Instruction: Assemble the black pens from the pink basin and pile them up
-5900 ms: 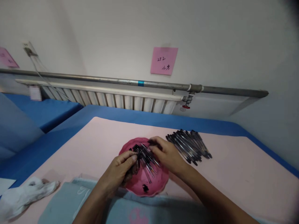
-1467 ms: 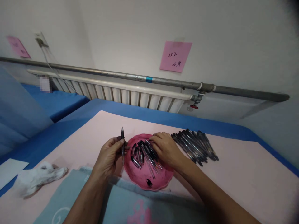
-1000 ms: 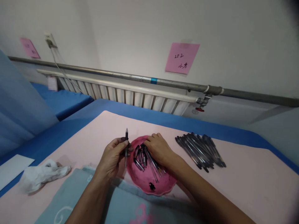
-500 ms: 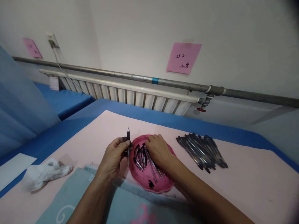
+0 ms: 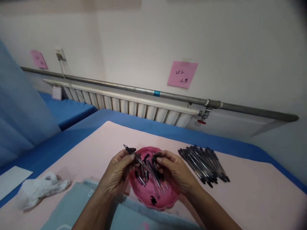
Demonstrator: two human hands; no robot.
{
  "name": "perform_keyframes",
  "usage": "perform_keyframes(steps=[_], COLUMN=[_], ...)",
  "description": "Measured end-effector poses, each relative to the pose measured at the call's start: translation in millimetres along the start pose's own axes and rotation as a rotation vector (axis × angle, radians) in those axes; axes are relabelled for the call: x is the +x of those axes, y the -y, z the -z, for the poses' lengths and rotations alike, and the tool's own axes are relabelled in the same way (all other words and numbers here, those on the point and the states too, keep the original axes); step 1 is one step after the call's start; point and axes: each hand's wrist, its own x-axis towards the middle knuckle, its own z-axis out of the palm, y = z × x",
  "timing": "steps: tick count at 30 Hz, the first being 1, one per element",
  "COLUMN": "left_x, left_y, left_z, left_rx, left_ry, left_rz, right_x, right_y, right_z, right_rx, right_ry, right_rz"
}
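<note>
My left hand [image 5: 122,166] pinches a pen [image 5: 129,149] whose metal tip points up and to the left. Its clear barrel slants down to the right, over the pink scalloped plate [image 5: 141,199]. Above the plate's right side, my right hand [image 5: 174,167] has its thumb and fingers closed on a small dark piece that looks like a pen cap [image 5: 154,157], partly hidden by the fingertips. Several loose pen caps [image 5: 141,180] and thin clear tubes [image 5: 155,183] lie in the plate, near a black ink blot [image 5: 153,200]. Dark stains mark my fingertips.
Several capped pens [image 5: 203,164] lie in a row on the pink sheet [image 5: 249,188], right of the plate. A crumpled white cloth [image 5: 43,188] and white card [image 5: 13,180] are at left. Teal fabric [image 5: 79,195] covers the near edge. Behind the blue bed runs a radiator [image 5: 124,105].
My right hand has come up out of the plate with the small dark piece. The pen in my left hand has tipped from upright to slanting left. The view has shifted upward.
</note>
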Motion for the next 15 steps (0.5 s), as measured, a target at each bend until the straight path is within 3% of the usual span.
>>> perform_keyframes(steps=[4, 15], left_x=[0.4, 2.4], left_y=[3.2, 3.8], left_z=[2.2, 2.3], left_rx=[-0.020, -0.066], left_ry=[0.042, -0.026], left_rz=[-0.016, -0.036], right_x=[-11.8, -13.7], right_y=[-3.2, -10.0], right_z=[-4.3, -4.7], right_rx=[0.115, 0.086], right_ry=[-0.053, -0.105], right_rz=[-0.048, 0.004])
